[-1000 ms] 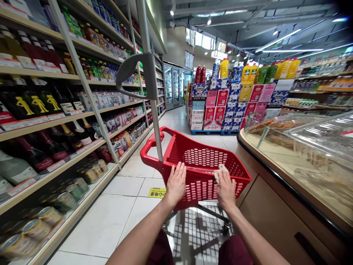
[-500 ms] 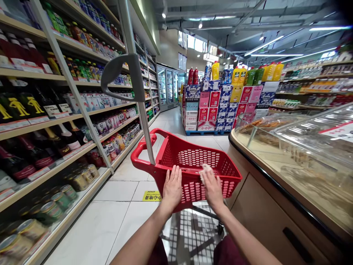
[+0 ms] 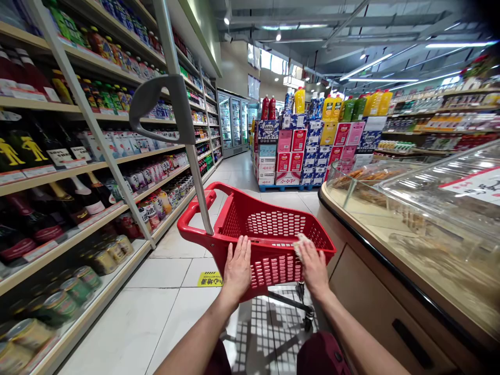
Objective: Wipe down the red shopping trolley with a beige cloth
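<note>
In front of me stands a red plastic shopping basket on wheels (image 3: 273,266), with perforated sides and a grey pull handle (image 3: 183,112) rising at its left end. My left hand (image 3: 238,265) lies flat against the near side of the basket, fingers stretched out and holding nothing. Under the fingers of my right hand (image 3: 313,264) is a whitish cloth (image 3: 299,247), pressed on the near rim toward the right end. Most of the cloth is hidden by that hand. The inside of the basket shows only in part.
Drink shelves (image 3: 94,166) run along the left. A glass-topped counter (image 3: 390,208) with food stands close on the right. Stacked drink cartons (image 3: 291,156) stand ahead on a blue pallet. A yellow floor sticker (image 3: 210,279) lies on the white tiles.
My right hand has slid to the right along the basket's near rim with the cloth. My left hand stays flat on the near side. The view has shifted slightly.
</note>
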Demonstrator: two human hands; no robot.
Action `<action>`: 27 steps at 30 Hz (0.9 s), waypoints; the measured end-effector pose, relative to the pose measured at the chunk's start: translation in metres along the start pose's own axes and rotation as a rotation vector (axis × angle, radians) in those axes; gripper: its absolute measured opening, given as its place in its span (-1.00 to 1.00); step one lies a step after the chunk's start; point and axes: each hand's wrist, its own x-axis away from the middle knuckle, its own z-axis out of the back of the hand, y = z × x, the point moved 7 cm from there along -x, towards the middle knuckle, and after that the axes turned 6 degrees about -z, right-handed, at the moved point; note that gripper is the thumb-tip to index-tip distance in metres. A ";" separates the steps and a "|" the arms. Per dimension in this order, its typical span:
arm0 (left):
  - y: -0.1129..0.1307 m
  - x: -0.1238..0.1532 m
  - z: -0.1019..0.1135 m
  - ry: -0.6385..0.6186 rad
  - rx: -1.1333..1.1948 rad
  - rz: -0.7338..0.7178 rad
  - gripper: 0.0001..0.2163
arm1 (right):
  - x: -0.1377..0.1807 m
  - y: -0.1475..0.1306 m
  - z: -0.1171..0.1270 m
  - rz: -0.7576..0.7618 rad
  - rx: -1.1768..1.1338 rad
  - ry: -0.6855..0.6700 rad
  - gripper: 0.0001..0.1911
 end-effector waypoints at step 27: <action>0.016 -0.008 -0.006 -0.037 0.018 0.008 -0.45 | -0.001 0.018 -0.001 -0.112 -0.056 0.041 -0.43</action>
